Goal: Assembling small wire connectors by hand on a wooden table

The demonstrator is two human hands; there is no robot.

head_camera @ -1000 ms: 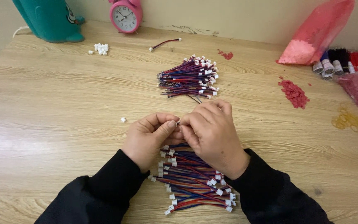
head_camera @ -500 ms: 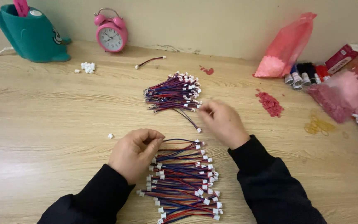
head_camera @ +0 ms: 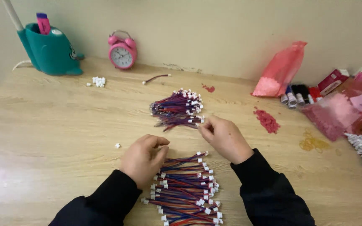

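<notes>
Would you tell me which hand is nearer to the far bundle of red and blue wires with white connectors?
Right. The right hand touches the far wire bundle at its near edge; the left hand rests nearer the person, beside the other wire pile.

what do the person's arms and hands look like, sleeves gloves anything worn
Both arms wear long black sleeves that end at the wrists. The left hand and right hand are bare: no gloves. No ring, watch or bracelet shows in this view, and the sleeves look plain, without markings.
</notes>
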